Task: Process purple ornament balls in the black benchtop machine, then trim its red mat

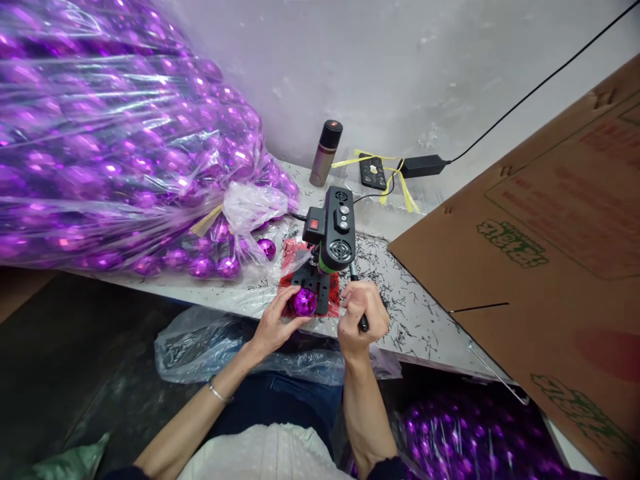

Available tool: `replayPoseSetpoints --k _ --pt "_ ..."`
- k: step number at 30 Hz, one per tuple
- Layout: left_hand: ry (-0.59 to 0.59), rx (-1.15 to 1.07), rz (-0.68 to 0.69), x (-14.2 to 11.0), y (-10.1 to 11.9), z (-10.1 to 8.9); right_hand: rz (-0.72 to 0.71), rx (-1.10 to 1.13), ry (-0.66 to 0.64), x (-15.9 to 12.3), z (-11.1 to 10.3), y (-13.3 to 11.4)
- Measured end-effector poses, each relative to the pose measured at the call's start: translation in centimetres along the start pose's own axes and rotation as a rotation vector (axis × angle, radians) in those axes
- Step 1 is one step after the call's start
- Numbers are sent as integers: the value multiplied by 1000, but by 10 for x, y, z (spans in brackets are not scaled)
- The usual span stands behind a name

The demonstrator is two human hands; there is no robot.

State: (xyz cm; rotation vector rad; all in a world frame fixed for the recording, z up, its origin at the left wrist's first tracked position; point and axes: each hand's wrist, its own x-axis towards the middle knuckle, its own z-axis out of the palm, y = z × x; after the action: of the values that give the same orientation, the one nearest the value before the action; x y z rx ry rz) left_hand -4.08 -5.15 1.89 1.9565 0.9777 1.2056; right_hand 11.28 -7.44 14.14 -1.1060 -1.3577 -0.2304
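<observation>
My left hand (279, 320) holds a shiny purple mirrored ball (305, 302) between thumb and fingers, at the front of a small black bench drill press (340, 230). The ball rests at the slotted black base (323, 290), which sits on a red sheet (333, 308). My right hand (364, 313) is wrapped round the black-gripped lever (363, 325) on the machine's right side. Under the machine's head a green ring (325, 268) shows; the drill tip is hidden from above.
A huge clear bag of purple balls (125, 153) fills the left. Another bag of balls (480, 433) lies low at right. A cardboard box (540, 267) leans at right. A spray can (326, 153), power adapter (424, 165) and yellow ribbon stand behind. Black shavings (400, 307) litter the table.
</observation>
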Motion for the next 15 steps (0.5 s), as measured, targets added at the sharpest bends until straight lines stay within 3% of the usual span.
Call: replayPoseSetpoints --k 4,9,15 --pt "-14 49 51 -33 11 -18 -10 -6 20 -6 2 1" --pt "-77 68 64 -67 9 -28 -20 -40 9 -9 2 3" --pt "-135 75 30 -79 2 -29 -45 -15 37 -14 4 7"
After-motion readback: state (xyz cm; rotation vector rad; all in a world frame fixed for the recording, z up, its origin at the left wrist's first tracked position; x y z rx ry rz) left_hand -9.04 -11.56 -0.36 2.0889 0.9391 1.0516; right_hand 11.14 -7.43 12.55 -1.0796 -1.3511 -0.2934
